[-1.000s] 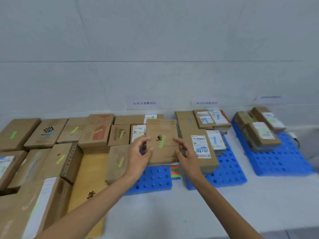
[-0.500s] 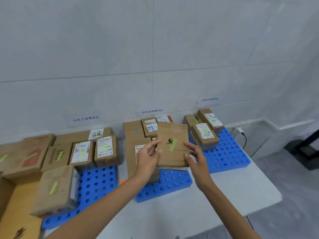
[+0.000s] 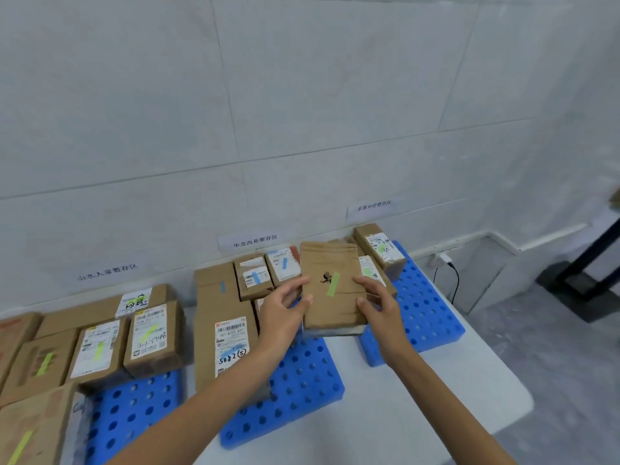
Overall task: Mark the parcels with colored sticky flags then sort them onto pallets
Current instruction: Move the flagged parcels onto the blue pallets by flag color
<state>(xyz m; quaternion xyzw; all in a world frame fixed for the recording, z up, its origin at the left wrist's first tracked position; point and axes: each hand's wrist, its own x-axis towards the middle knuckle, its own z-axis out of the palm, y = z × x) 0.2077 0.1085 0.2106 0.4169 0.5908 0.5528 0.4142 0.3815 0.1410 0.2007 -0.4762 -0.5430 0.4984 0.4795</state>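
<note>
Head view.

Item: parcel point(image 3: 330, 290). Flat, rectangular, brown kraft cardboard with a matte, faintly creased top face and a grey lower edge. A small black printed mark sits at its centre. A light-green sticky flag point(image 3: 333, 284), a narrow slanted strip, is stuck just beside the mark. The parcel is held in the air over the far right corner of the middle pallet point(image 3: 302, 380), tilted slightly towards the camera.

Left hand point(image 3: 281, 313): curled round the parcel's left edge, thumb on the top face. Right hand point(image 3: 379, 307): gripping the right edge the same way, thumb on top. Both forearms are bare.

Middle pallet: bright blue moulded plastic, a rectangular slab with rows of round holes, its near half bare. On its left side lies a long brown carton point(image 3: 224, 313) bearing a white barcode label with blue handwriting and a blue flag point(image 3: 222, 286). Behind it, at the pallet's far end, are smaller labelled boxes point(image 3: 255, 276), also with blue strips.

Right of the middle pallet: a second blue pallet point(image 3: 426, 313) of the same pattern, carrying small cartons point(image 3: 379, 246) with green flags at its far end.

Left of the middle pallet: a third blue pallet point(image 3: 134, 407) with brown boxes point(image 3: 152, 333) marked in yellow-green.

All pallets rest on a smooth white desk point(image 3: 436, 397). Beyond the middle pallet, printed paper signs point(image 3: 255, 240) are fixed to the pale tiled wall point(image 3: 302, 112).
</note>
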